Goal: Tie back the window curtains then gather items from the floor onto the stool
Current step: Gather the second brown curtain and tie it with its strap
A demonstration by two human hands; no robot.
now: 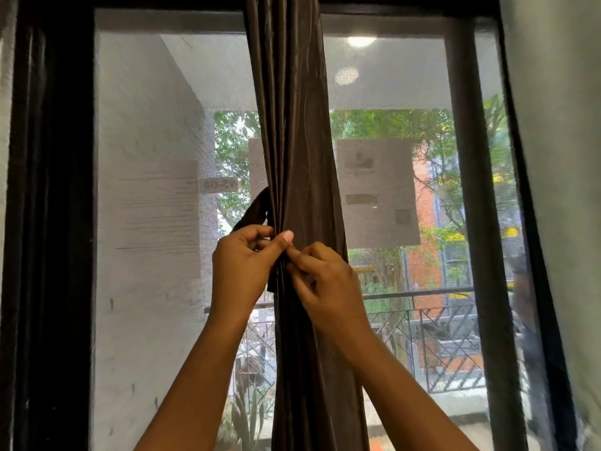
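Risks losing the tie-back (255,211) looped out at the left, gripped in the curled left hand (242,265) against the bunched curtain (292,125) hanging mid-window, end pinched by the right hand (325,281). Slips free on any slackened pinch before fastening, letting folds fan out. Counted: one tie-back, two hands, one curtain.

The dark window frame (52,222) holds a mesh screen (146,190). The brown curtain (292,125) hangs bunched down its middle, 12 to 6 o'clock. Outside, at 5 o'clock, a balcony floor (455,410) bears a railing (439,346).
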